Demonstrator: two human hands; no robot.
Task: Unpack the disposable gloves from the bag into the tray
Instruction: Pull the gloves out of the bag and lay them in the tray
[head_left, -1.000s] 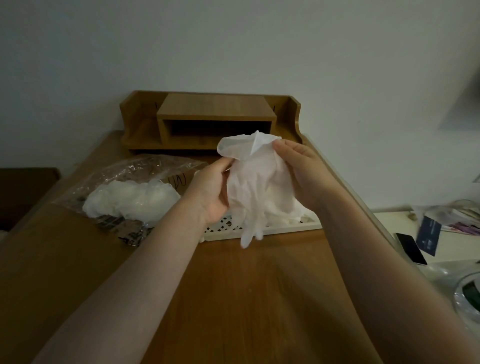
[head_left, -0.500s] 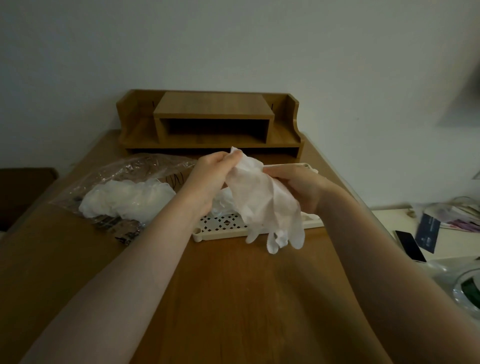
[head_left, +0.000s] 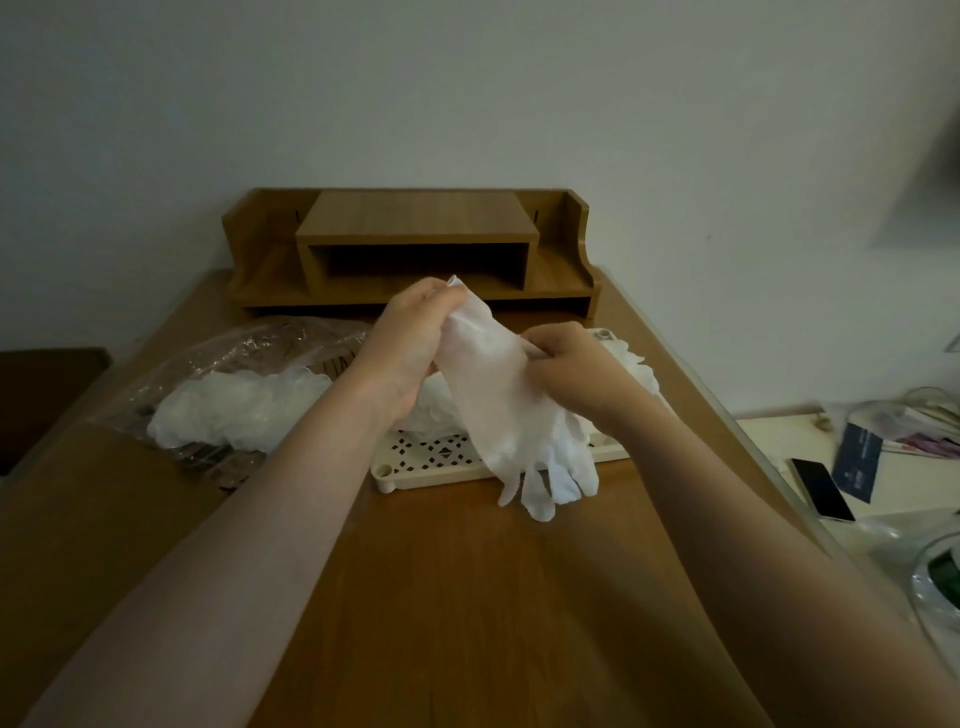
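Glove (head_left: 498, 405) pinched by both hands' fingers (head_left: 540, 345), hanging over tray (head_left: 415, 475) w/ bag (head_left: 218, 364) left.

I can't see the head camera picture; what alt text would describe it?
Two bare hands, left hand and right hand, hold a white disposable glove stretched above a white perforated tray on a wooden desk. A clear plastic bag holding more gloves lies to the left, and a wooden desk organizer stands behind.
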